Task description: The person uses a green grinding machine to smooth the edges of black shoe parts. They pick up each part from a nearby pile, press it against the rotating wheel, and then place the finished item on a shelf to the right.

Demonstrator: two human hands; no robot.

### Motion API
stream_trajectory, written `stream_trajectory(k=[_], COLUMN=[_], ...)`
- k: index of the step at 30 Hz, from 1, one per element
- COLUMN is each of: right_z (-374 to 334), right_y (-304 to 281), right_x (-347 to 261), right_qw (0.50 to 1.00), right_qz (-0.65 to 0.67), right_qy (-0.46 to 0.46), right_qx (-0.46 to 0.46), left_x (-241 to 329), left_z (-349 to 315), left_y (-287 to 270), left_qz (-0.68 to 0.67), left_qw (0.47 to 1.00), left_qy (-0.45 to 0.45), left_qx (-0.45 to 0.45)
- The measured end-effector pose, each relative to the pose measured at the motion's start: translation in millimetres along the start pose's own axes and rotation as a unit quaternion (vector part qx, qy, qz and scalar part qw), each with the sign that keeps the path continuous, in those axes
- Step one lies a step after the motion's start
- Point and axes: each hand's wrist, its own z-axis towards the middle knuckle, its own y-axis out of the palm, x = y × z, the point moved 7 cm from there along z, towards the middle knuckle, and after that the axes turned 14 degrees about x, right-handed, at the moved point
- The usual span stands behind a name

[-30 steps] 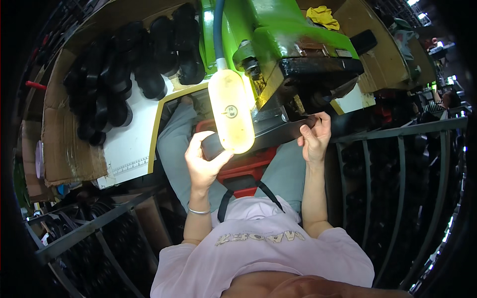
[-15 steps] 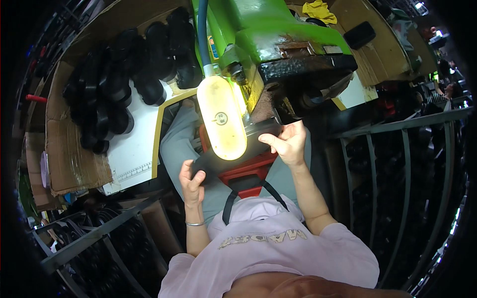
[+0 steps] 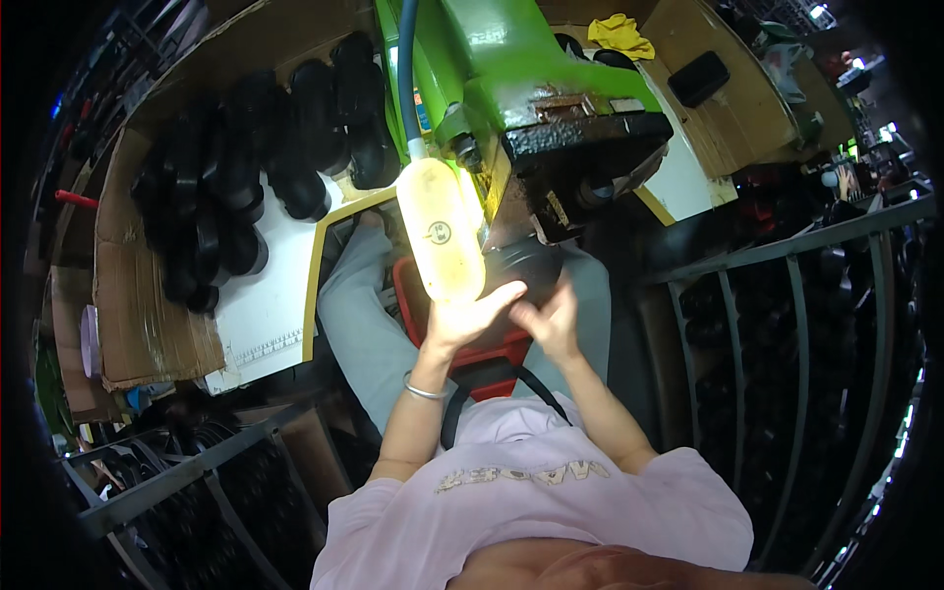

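Note:
A black shoe (image 3: 531,265), smeared by motion, is at the lower working end of a green machine (image 3: 551,69), between my hands. My left hand (image 3: 460,321) is closed on its near left part, the thumb pointing right; its other fingers are hidden behind the glowing yellow lamp (image 3: 440,231). My right hand (image 3: 553,323) is blurred and curls around the shoe's near right side. The lamp hangs from a blue-grey hose (image 3: 406,79) and hides part of the shoe.
Several black shoes (image 3: 295,187) fill a cardboard box (image 3: 147,334) on the left. A yellow cloth (image 3: 621,35) and a black block-like thing (image 3: 699,79) are at the back right. Metal racks with rails (image 3: 787,246) flank me. Something red (image 3: 413,295) sits between my legs.
My left hand has moved up and right, close to my right hand, which has dropped slightly. The shoe has turned from lying lengthwise between both hands and sits further right.

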Motion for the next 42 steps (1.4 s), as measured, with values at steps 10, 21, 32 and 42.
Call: stream_trajectory(k=[10, 21, 32, 42], right_z=[-60, 82, 71, 95], right_y=[-122, -105, -34, -112], right_x=[65, -84, -81, -115], right_qw=[0.927, 0.991, 0.999, 0.992], right_qz=[0.189, -0.009, 0.027, -0.013], right_qy=[0.299, 0.043, 0.029, -0.064], right_qx=[0.119, 0.126, 0.023, 0.109], left_x=[-6, -6, 2, -6], left_z=[-26, -7, -13, -19], left_y=[12, -8, -82, 7], left_qz=[-0.186, -0.114, -0.115, -0.155], left_qw=[0.971, 0.984, 0.981, 0.981], left_qy=[-0.134, -0.100, -0.082, -0.057], left_qx=[0.071, 0.097, 0.132, 0.103])
